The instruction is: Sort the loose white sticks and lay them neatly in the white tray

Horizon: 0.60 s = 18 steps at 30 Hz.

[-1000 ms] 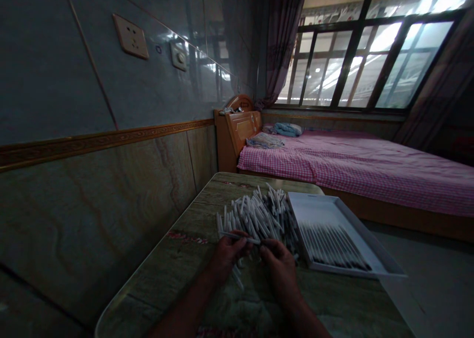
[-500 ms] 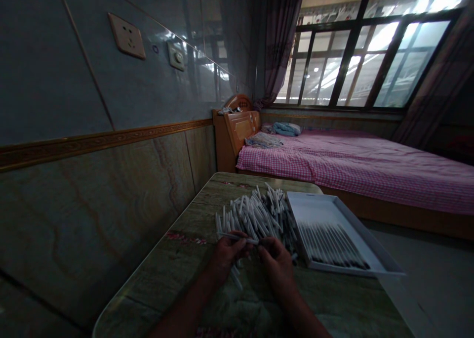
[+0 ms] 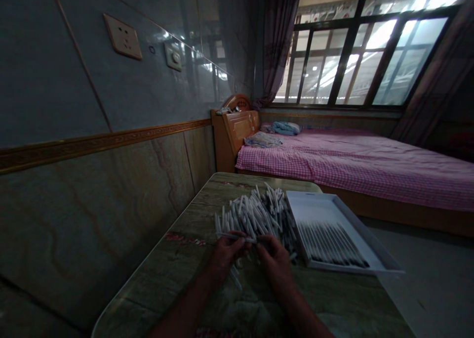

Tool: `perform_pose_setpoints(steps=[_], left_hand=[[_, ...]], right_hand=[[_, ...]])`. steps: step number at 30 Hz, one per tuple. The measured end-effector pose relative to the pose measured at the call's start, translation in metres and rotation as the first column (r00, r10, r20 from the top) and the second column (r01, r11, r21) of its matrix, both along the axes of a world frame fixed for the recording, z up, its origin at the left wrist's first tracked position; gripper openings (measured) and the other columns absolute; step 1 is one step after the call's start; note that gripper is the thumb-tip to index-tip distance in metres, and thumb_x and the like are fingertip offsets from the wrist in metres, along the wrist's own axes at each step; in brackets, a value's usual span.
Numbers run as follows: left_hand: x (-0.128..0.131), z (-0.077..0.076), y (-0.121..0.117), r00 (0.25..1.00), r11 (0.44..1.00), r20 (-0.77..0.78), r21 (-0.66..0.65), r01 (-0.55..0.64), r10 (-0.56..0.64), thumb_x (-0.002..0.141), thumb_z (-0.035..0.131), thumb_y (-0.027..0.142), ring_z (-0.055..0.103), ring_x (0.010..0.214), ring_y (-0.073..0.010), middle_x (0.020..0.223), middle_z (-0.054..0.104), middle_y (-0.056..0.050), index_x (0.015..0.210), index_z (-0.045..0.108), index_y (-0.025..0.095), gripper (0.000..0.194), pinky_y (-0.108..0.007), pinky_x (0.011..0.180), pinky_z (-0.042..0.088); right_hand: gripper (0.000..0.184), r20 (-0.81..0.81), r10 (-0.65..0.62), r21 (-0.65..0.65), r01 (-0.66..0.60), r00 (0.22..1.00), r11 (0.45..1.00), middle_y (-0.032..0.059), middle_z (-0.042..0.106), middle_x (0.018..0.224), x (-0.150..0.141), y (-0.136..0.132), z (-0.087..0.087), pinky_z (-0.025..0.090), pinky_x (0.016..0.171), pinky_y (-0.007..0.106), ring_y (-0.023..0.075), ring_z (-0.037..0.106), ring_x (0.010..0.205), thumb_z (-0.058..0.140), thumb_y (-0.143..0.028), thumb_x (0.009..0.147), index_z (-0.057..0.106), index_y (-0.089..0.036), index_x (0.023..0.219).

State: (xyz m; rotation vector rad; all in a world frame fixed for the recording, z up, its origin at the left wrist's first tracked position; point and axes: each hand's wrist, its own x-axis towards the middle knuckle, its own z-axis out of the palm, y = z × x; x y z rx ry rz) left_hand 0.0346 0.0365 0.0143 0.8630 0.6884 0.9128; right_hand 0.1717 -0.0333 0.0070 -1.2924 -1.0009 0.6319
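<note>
Dozens of slim white rods [image 3: 255, 214], some showing dark tips, lie in a loose, criss-crossed heap near the bottom centre of the frame, on a mottled green-brown table top [image 3: 177, 274]. The heap runs right up against a shallow white tray [image 3: 314, 199], which holds more rods [image 3: 329, 246] laid side by side in an orderly row, their dark tips toward the lower edge. Both hands work at the near edge of the heap. The left hand [image 3: 226, 259] has its fingers [image 3: 240, 241] closed narrowly on a single rod [image 3: 237, 237], which lies almost level across the top of the hand. The right hand [image 3: 277, 269] sits just beside it, its fingertips [image 3: 263, 246] curled close together near the rod's right end; whether they grip it or only touch it is hard to tell. A few loose rods [image 3: 235, 276] angle down between the hands. Beyond the table, at the right, stretches a bed with a pink gingham sheet [image 3: 351, 167], and a barred window [image 3: 366, 56] fills the upper right of the frame.
</note>
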Motion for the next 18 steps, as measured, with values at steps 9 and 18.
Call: perform_pose_setpoints(steps=[9,18], left_hand=[[0.000,-0.002,0.001,0.999,0.999,0.033,-0.031,-0.011,0.012,0.054,0.086,0.032,0.068,0.066,-0.0145,0.073,0.072,-0.004,0.082,0.065,0.014,0.040,-0.023,0.061,0.052],[0.000,-0.005,0.003,0.997,0.998,0.063,-0.052,-0.039,0.042,0.056,0.085,0.030,0.069,0.068,-0.0145,0.078,0.074,-0.004,0.084,0.065,0.014,0.038,-0.022,0.061,0.053]], right_hand=[[0.023,-0.026,-0.023,-0.029,0.023,0.999,0.999,-0.0001,0.062,0.068,-0.003,-0.002,0.002,0.044,0.056,0.026,0.0166,0.055,0.061,0.054,-0.039,0.080,0.060,-0.019,0.089],[0.022,-0.248,-0.034,-0.005,0.033,0.968,0.999,-0.0031,0.058,0.065,0.002,0.008,-0.011,0.043,0.056,0.024,0.0140,0.052,0.060,0.065,-0.035,0.072,0.062,-0.018,0.086]])
